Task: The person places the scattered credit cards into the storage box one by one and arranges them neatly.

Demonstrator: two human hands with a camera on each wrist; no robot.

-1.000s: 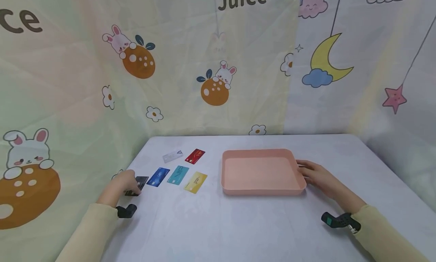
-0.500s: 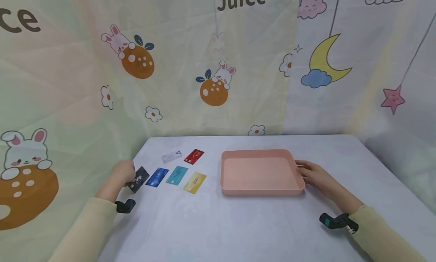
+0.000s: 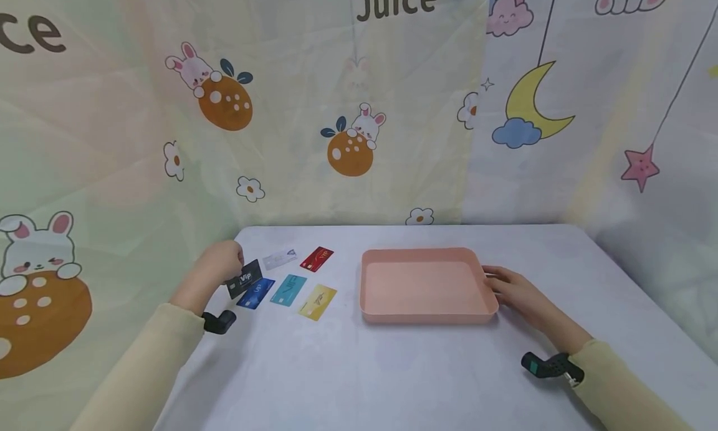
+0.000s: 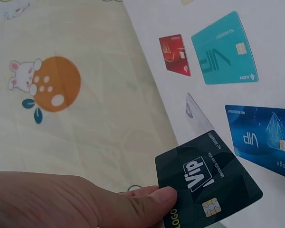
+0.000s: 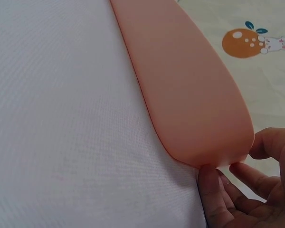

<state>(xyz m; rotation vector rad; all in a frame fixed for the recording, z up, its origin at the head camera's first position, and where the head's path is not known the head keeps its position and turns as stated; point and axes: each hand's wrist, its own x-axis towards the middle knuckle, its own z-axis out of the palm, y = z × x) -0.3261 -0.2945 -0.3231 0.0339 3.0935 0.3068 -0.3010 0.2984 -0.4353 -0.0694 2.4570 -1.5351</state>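
Observation:
In the left wrist view my left hand (image 4: 128,204) pinches a black VIP card (image 4: 204,175) between thumb and fingers, with the printed face and chip showing. From the head view, that card overlaps the corner of a blue VIP card (image 3: 255,293). Nearby on the table lie a teal card (image 3: 288,290), a yellow card (image 3: 318,302), a red card (image 3: 316,259) and a pale see-through card (image 3: 279,259). My right hand (image 3: 518,294) touches the right end of a shallow pink tray (image 3: 429,318), fingertips against its outer wall.
A white cloth (image 3: 359,375) covers the table, which ends at a printed curtain (image 3: 291,107) behind and on both sides. The tray stands right of the cards. A small black camera (image 3: 219,322) sits on the left wrist, another camera (image 3: 552,365) on the right.
My left hand has lifted the black card and carried it away from me and slightly right, toward the blue card. The right hand stays at the tray. The head view has shifted slightly.

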